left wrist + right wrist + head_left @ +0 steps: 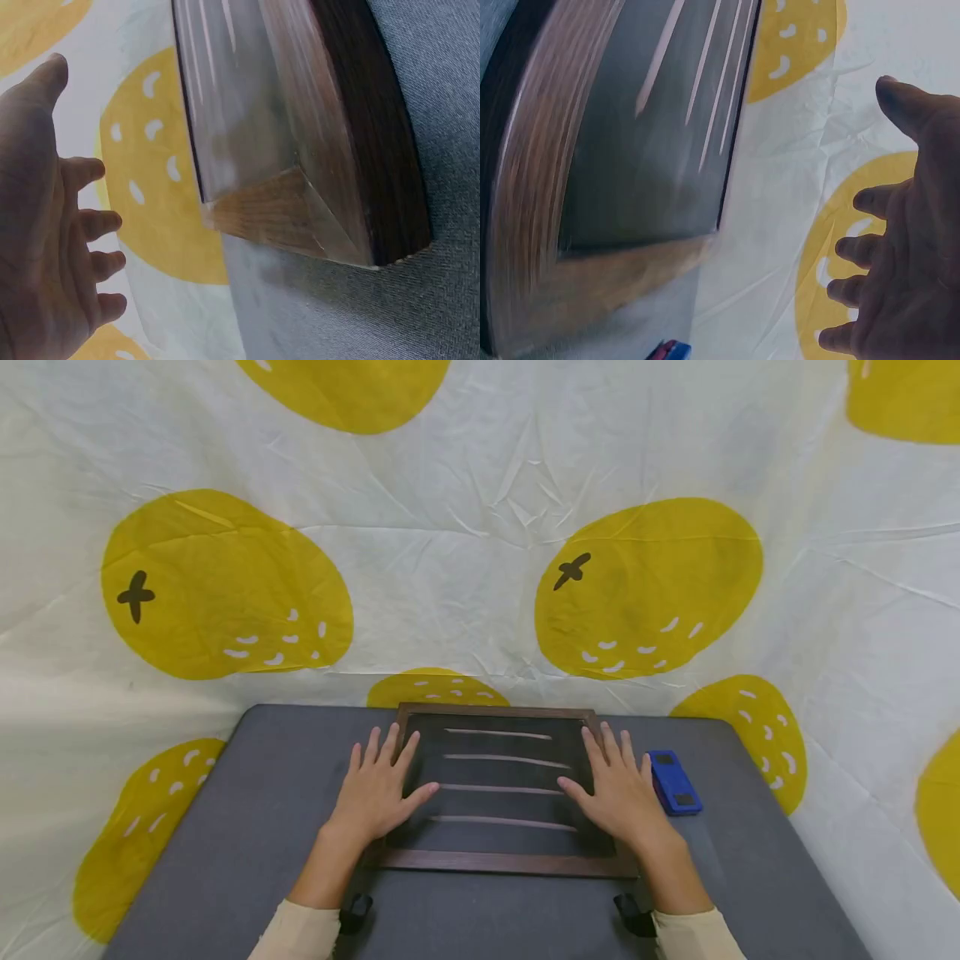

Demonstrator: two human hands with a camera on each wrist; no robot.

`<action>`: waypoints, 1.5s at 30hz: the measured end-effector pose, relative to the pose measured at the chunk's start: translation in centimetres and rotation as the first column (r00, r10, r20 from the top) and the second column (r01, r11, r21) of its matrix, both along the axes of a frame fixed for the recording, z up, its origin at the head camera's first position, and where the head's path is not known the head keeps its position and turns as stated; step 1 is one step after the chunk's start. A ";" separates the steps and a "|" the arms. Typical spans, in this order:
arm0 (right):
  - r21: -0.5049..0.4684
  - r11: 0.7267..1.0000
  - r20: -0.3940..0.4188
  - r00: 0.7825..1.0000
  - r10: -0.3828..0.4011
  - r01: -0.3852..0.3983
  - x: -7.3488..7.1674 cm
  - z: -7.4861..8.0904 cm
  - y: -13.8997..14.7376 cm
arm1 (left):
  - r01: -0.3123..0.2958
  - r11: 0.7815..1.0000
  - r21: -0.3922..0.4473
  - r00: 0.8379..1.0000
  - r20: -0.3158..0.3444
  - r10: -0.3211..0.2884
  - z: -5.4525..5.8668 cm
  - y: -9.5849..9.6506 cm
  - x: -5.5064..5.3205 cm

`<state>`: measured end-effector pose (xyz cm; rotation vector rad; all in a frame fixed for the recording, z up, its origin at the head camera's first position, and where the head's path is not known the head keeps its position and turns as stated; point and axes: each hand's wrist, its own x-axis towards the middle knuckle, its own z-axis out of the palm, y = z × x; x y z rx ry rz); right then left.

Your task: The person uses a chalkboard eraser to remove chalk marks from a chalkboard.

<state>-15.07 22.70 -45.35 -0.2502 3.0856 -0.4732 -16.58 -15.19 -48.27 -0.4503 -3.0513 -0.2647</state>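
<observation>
A small blackboard (495,839) in a brown wooden frame (502,862) lies on the grey table. Several pale chalk lines (498,789) run across its dark surface. Over its left side my left hand (375,793) is spread, fingers straight and thumb toward the middle. My right hand (618,789) mirrors it above the right side. Both wrist views show the palms held above the board, with nothing in the left hand (45,225) or the right hand (907,240). Just beyond the right hand's fingers lies a blue board eraser (675,783) with dark patches.
The grey table (247,827) extends on both sides of the board. Behind it hangs a white cloth (450,593) printed with large yellow fruit shapes, reaching down to the table's back edge. Dark straps show at both wrists.
</observation>
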 end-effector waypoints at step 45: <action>0.110 0.992 -0.270 0.963 -0.024 0.056 -1.3 -3.5 12.9 | 0.130 0.992 0.004 0.990 0.049 -0.130 -2.8 -4.8 -1.4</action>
